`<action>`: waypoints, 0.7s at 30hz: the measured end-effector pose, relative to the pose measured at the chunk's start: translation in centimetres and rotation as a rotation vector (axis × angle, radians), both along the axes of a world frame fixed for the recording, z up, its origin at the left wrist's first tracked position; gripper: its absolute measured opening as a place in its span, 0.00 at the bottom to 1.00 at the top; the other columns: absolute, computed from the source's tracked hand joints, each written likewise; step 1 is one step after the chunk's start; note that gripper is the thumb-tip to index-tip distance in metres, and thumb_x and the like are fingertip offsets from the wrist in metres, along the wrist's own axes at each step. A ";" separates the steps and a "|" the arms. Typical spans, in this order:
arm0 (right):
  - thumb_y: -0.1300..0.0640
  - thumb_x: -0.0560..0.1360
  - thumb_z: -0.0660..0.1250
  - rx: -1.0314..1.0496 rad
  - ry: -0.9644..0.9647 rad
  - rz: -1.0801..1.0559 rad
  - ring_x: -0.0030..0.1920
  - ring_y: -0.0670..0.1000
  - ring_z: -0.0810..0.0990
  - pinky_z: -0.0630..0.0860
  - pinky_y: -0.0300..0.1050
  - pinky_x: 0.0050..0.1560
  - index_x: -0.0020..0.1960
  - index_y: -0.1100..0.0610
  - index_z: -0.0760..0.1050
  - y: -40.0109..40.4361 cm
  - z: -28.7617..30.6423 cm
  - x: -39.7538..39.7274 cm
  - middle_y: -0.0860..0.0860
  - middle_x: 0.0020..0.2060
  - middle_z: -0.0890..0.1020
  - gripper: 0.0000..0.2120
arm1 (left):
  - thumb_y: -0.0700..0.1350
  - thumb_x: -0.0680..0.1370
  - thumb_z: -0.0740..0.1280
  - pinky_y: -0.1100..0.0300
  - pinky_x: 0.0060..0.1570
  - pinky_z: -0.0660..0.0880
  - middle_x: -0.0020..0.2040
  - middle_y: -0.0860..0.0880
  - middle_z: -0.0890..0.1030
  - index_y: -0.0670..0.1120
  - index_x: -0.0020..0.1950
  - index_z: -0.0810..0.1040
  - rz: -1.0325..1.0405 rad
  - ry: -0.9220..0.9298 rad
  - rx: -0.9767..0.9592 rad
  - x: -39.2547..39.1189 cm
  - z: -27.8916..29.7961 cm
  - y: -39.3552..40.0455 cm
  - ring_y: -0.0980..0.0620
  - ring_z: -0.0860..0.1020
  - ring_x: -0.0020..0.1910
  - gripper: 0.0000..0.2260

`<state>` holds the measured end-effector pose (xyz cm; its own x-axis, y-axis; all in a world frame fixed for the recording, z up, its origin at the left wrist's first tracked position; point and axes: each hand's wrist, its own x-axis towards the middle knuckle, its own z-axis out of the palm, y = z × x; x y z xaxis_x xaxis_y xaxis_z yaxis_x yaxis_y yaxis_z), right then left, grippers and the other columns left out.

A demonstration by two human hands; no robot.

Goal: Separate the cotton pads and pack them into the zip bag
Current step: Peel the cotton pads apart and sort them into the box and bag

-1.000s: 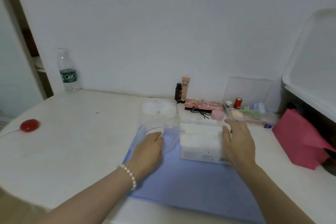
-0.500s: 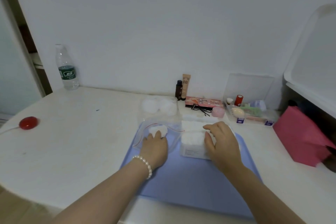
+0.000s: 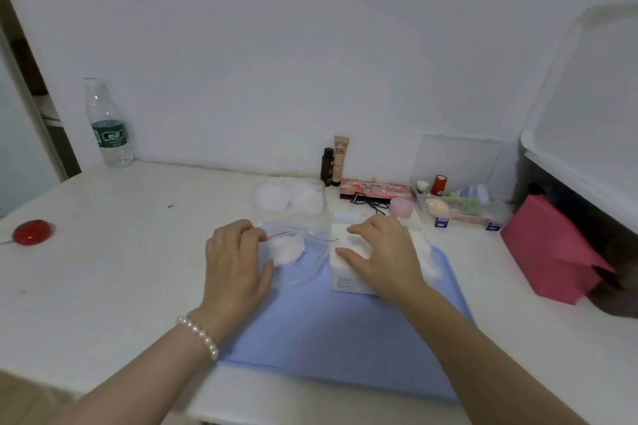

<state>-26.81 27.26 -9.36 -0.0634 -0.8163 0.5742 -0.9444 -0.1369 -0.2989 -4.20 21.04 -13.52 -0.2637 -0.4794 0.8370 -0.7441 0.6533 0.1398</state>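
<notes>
A clear zip bag (image 3: 310, 262) with a red seal line lies on the blue mat (image 3: 345, 338), and a white cotton pad (image 3: 286, 250) shows inside it. My left hand (image 3: 234, 262) grips the bag's left mouth edge, fingers curled at the red line and thumb pressing the film. To the right of the bag stands an open pack of white cotton pads (image 3: 345, 274). My right hand (image 3: 383, 252) sits on top of the pack, its fingers curled into the pads and thumb at the near side, pinching a pad.
A second clear bag of round pads (image 3: 286, 197) lies behind. Cosmetic bottles (image 3: 336, 162), a palette (image 3: 374, 188) and a clear organiser (image 3: 459, 207) line the wall. A pink box (image 3: 552, 252) stands at the right, a water bottle (image 3: 108, 124) and a red disc (image 3: 32, 232) at the left.
My right hand moved from the pack's right side onto its top and curled into the pads. My left hand shifted to the bag's mouth edge, uncovering the pad inside.
</notes>
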 end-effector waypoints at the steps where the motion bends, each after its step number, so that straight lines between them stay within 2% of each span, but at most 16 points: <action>1: 0.41 0.68 0.67 0.086 0.050 0.022 0.50 0.55 0.74 0.67 0.48 0.51 0.54 0.54 0.79 -0.6 0.3 1.2 0.51 0.46 0.77 0.22 | 0.47 0.64 0.65 0.54 0.43 0.66 0.51 0.44 0.70 0.43 0.51 0.69 0.072 0.006 0.098 0.5 -0.3 -0.5 0.44 0.69 0.47 0.18; 3: 0.45 0.71 0.68 0.249 0.179 0.011 0.56 0.53 0.69 0.63 0.46 0.56 0.63 0.51 0.74 -1.9 0.4 3.0 0.51 0.54 0.73 0.22 | 0.44 0.62 0.70 0.53 0.40 0.71 0.54 0.40 0.72 0.42 0.56 0.71 0.139 -0.075 0.338 1.2 -0.8 -0.8 0.40 0.74 0.46 0.24; 4: 0.49 0.73 0.66 0.288 0.218 -0.017 0.58 0.53 0.68 0.62 0.45 0.56 0.64 0.51 0.72 -2.4 0.3 3.5 0.51 0.56 0.71 0.20 | 0.41 0.64 0.70 0.53 0.38 0.71 0.57 0.39 0.72 0.42 0.59 0.71 0.163 -0.129 0.455 1.4 -1.1 -0.6 0.38 0.76 0.45 0.24; 6: 0.58 0.75 0.61 0.320 0.242 -0.083 0.57 0.54 0.68 0.61 0.43 0.51 0.62 0.51 0.74 -3.1 0.7 4.1 0.51 0.56 0.72 0.16 | 0.39 0.71 0.65 0.53 0.38 0.71 0.61 0.42 0.69 0.44 0.63 0.69 0.216 -0.167 0.636 2.1 -1.3 -0.5 0.38 0.77 0.45 0.20; 8: 0.63 0.75 0.59 0.325 0.286 -0.126 0.55 0.55 0.70 0.61 0.43 0.48 0.57 0.53 0.78 -3.8 1.1 4.2 0.52 0.54 0.74 0.15 | 0.37 0.74 0.61 0.52 0.41 0.72 0.58 0.44 0.71 0.45 0.61 0.69 0.211 -0.116 0.699 2.9 -0.9 -0.9 0.38 0.77 0.46 0.15; 10: 0.64 0.74 0.58 0.349 0.266 -0.148 0.53 0.57 0.73 0.66 0.45 0.47 0.53 0.55 0.79 -4.6 2.3 4.1 0.54 0.53 0.76 0.13 | 0.36 0.73 0.62 0.52 0.42 0.71 0.51 0.43 0.75 0.44 0.55 0.72 0.158 -0.023 0.656 3.6 0.3 -2.0 0.39 0.77 0.45 0.11; 12: 0.63 0.73 0.59 0.350 0.078 -0.166 0.48 0.57 0.77 0.71 0.44 0.43 0.41 0.54 0.77 -5.6 4.6 3.5 0.55 0.48 0.79 0.10 | 0.36 0.73 0.64 0.54 0.40 0.72 0.43 0.43 0.80 0.43 0.48 0.75 0.121 0.015 0.608 4.1 3.0 -3.8 0.41 0.80 0.41 0.06; 14: 0.64 0.72 0.60 0.313 -0.181 -0.134 0.41 0.57 0.80 0.72 0.43 0.38 0.31 0.54 0.70 -7.1 7.4 2.5 0.57 0.39 0.80 0.13 | 0.35 0.73 0.65 0.59 0.37 0.76 0.38 0.45 0.82 0.44 0.42 0.76 0.059 0.165 0.665 3.7 7.0 -5.6 0.44 0.82 0.36 0.04; 16: 0.65 0.73 0.62 0.227 -0.522 -0.058 0.36 0.59 0.83 0.75 0.47 0.37 0.32 0.58 0.70 -8.3 10.7 1.5 0.57 0.32 0.78 0.11 | 0.33 0.74 0.66 0.61 0.37 0.79 0.34 0.46 0.80 0.44 0.36 0.77 -0.089 0.493 0.773 3.0 11.7 -7.0 0.46 0.83 0.33 0.09; 18: 0.66 0.74 0.62 0.122 -0.822 0.026 0.33 0.56 0.84 0.80 0.51 0.43 0.37 0.61 0.72 -8.9 13.8 0.8 0.56 0.33 0.78 0.07 | 0.32 0.73 0.68 0.58 0.41 0.81 0.34 0.43 0.79 0.42 0.34 0.77 -0.247 0.766 0.785 2.5 16.6 -7.9 0.52 0.82 0.30 0.09; 21: 0.67 0.75 0.61 0.059 -0.904 0.126 0.34 0.55 0.84 0.82 0.49 0.44 0.38 0.62 0.71 -9.5 17.2 0.6 0.56 0.37 0.78 0.07 | 0.34 0.72 0.70 0.58 0.44 0.81 0.35 0.41 0.78 0.38 0.35 0.78 -0.411 0.902 0.732 2.1 21.6 -8.2 0.53 0.81 0.30 0.06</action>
<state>-26.17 17.81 7.88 -0.3772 -0.8739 0.3065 -0.3262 -0.1843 -0.9272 -2.05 12.84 8.11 0.0275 -0.9299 0.3668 0.0506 0.3677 0.9286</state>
